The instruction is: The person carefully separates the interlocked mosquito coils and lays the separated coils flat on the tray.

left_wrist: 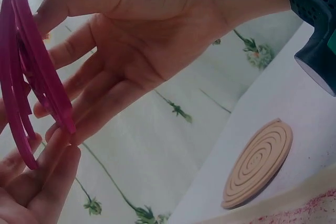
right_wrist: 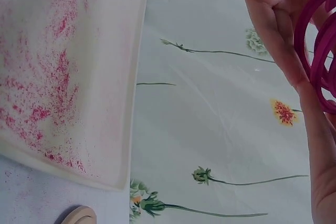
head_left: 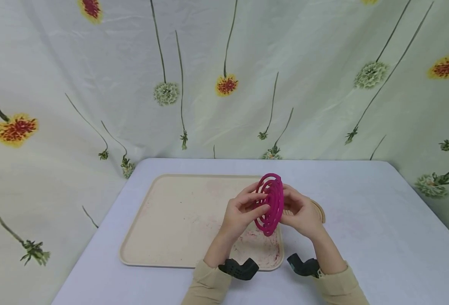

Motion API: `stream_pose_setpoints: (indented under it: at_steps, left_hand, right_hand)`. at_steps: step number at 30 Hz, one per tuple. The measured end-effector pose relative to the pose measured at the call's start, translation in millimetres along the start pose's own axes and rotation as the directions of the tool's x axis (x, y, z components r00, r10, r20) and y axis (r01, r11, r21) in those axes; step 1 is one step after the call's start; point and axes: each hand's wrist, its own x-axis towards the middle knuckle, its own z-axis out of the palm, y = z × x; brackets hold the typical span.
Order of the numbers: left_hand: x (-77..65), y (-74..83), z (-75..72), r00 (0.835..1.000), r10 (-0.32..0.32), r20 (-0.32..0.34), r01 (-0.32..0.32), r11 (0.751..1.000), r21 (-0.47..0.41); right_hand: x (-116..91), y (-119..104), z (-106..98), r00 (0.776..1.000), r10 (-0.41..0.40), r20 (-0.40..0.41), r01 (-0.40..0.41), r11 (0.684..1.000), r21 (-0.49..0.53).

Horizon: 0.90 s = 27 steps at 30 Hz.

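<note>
1. A magenta spiral coil [head_left: 275,199] is held up on edge towards 4 o'clock in the head view, above the tray's right end; its rings stand slightly apart.
2. The left hand [head_left: 243,209] grips it from its 9 o'clock side, thumb and fingers against the rings.
3. The right hand [head_left: 302,212] holds it from 3 o'clock, fingers and thumb bent around its edge.
4. A beige tray [head_left: 171,220] lies on the white tabletop [head_left: 373,220] towards 7 o'clock, with pink smudges around its 4 o'clock corner.
5. A tan spiral disc [left_wrist: 257,163] lies flat on the tabletop beside the tray, at the coil's 3 o'clock and partly hidden by the right hand in the head view.
6. The step in hand seems to be two-handed handling of the raised coil. Any next move calls for a light, even grip, since the loose rings could sag or tangle.
</note>
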Motion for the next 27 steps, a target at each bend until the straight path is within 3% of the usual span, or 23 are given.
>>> stream_pose_setpoints:
  at_steps: [10,27]
  left_hand:
    - [0.0,0.0,8.0,0.990,0.131,-0.051,-0.131,0.991,0.012]
    - [-0.1,1.9,7.6,0.983,0.171,-0.071,-0.169,0.985,0.034]
  right_hand:
    - [-0.9,-3.4,2.2,1.000,-0.027,-0.007,0.027,1.000,0.013]
    - [-0.4,-4.3,-1.2,0.998,-0.063,0.007,0.064,0.998,-0.025]
